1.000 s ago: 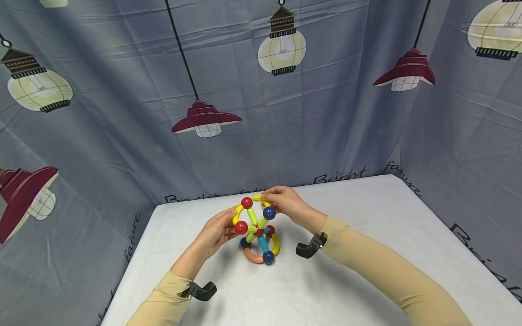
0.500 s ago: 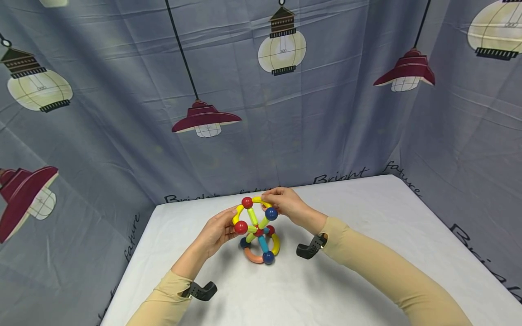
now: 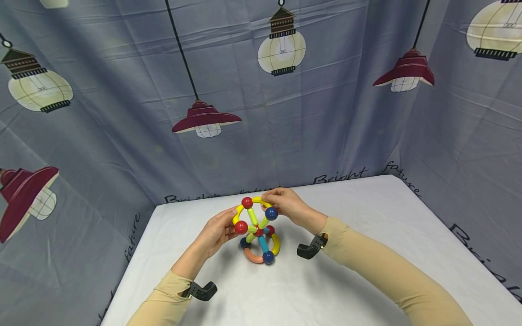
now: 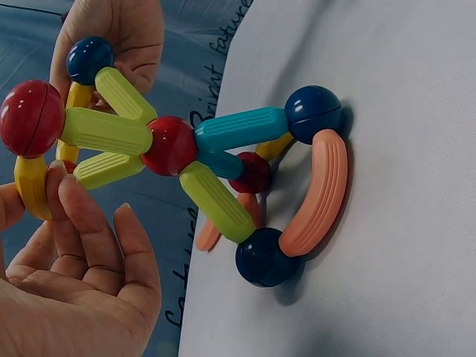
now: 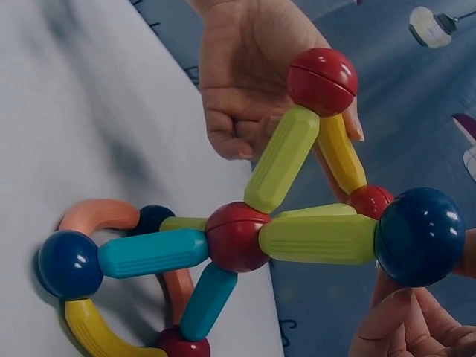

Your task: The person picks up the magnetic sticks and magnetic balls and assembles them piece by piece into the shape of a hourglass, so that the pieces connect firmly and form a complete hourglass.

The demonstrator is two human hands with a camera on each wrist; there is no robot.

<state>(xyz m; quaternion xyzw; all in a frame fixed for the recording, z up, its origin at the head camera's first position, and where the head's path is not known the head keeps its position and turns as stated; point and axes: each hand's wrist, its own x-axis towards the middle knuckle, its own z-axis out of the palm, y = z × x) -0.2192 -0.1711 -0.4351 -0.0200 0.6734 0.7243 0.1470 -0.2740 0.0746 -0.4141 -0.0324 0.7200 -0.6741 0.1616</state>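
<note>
A magnetic ball-and-rod toy (image 3: 258,232) stands on the white table, its red centre ball (image 4: 172,146) joined to straight lime and blue rods. My left hand (image 3: 218,230) pinches a yellow curved rod (image 4: 33,187) at the upper left, beside two red balls. With thumb and fingers, my right hand (image 3: 287,203) pinches another yellow curved rod (image 3: 258,199), which spans from the top red ball (image 3: 247,203) to a dark blue ball (image 5: 420,236). That ball hides much of this rod in the right wrist view. Below, orange curved rods (image 4: 320,193) and a yellow one link the lower balls.
The white tabletop (image 3: 350,217) spreads around the toy. A grey-blue curtain (image 3: 244,158) printed with lamps hangs behind and beside the table. Both wrists wear black straps (image 3: 311,246) with a protruding device.
The right hand's yellow curved rod has swung down slightly and now meets the top red ball. The dark blue ball beside it has shifted a little right. The left hand keeps its place.
</note>
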